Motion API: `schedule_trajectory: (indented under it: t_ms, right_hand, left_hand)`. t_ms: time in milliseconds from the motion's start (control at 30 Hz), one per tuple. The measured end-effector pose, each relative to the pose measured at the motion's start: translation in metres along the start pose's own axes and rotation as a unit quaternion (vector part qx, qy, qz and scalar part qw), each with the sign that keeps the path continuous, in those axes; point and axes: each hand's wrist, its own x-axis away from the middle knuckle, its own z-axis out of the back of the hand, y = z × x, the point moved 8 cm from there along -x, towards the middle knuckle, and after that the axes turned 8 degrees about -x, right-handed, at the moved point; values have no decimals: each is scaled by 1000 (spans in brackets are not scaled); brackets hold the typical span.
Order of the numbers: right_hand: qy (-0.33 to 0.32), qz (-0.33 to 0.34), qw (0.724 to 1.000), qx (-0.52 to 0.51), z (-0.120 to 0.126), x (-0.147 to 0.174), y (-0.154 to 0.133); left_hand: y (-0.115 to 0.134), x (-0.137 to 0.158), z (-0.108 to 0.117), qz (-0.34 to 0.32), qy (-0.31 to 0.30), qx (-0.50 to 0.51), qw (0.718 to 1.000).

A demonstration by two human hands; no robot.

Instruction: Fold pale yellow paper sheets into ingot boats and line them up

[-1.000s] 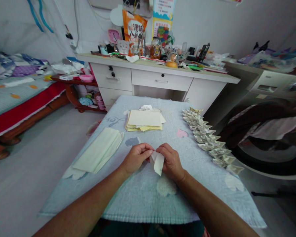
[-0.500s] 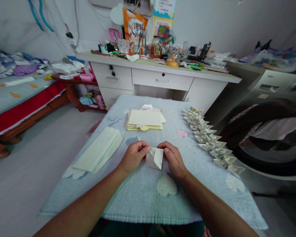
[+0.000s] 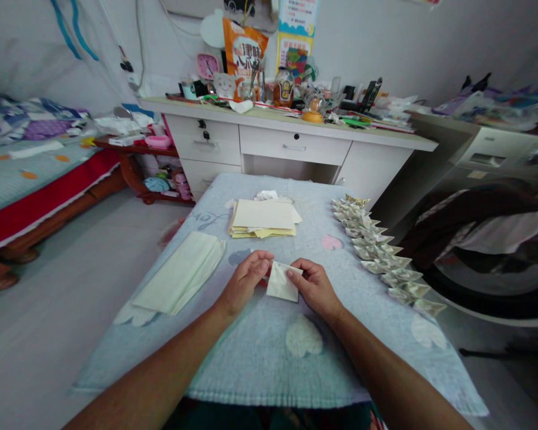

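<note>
A small folded square of white paper is held just above the cloth-covered table. My right hand pinches its upper right part, thumb lying on the front face and fingers behind. At the left edge, my left hand has its fingers curled around behind the paper, the thumb close to the upper left corner; part of that grip is hidden. A stack of cream and yellow paper sheets lies beyond my hands. To the left rests a pile of long pale green paper.
Along the table's right side runs a row of several folded paper boats. A blue patterned cloth covers the table. Behind it stands a cluttered white desk. A washing machine is at the right, a bed at the left.
The folded paper has turned and now shows a flatter, smoother square face. My right thumb has moved from the right edge onto its front. My left thumb has eased back slightly.
</note>
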Motion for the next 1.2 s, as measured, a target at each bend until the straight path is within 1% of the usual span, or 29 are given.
schedule_trajectory:
  t_ms: [100, 167, 267, 400, 500, 667, 733, 833, 933, 1100, 1200]
  right_hand:
    - [16, 0, 1000, -12, 2, -1, 0]
    - [17, -5, 1000, -16, 2, -2, 1]
    - [8, -12, 999, -28, 1, -3, 2]
    - [-41, -48, 996, -57, -7, -2, 5]
    - [-67, -72, 994, -55, -10, -1, 9]
    - [-43, -75, 996, -38, -3, -1, 12]
    - [-36, -68, 996, -38, -2, -1, 10]
    - [-41, -63, 996, -52, -3, -2, 9]
    - [-54, -69, 994, -66, -6, -1, 9]
    - [-87, -71, 989, -95, -15, 1, 6]
    - [-93, -67, 988, -101, -17, 1, 5]
  left_hand:
    - [-2, 0, -13, 0, -64, 6, 998]
    - [-6, -1, -16, 9, -79, -6, 997]
    - [-12, -3, -14, 22, -67, -24, 997]
    - [-10, -3, -8, 4, -43, -9, 999]
    - [-7, -2, -8, -9, -43, 3, 999]
    - [-8, 0, -16, -16, -98, -53, 994]
    - [-8, 1, -17, -29, -109, -73, 991]
    - [-9, 1, -17, -42, -108, -93, 989]
    - [-11, -1, -14, -45, -94, -118, 987]
    - [-7, -3, -12, -63, -79, -144, 984]
    - [-6, -3, -12, -64, -77, -153, 983]
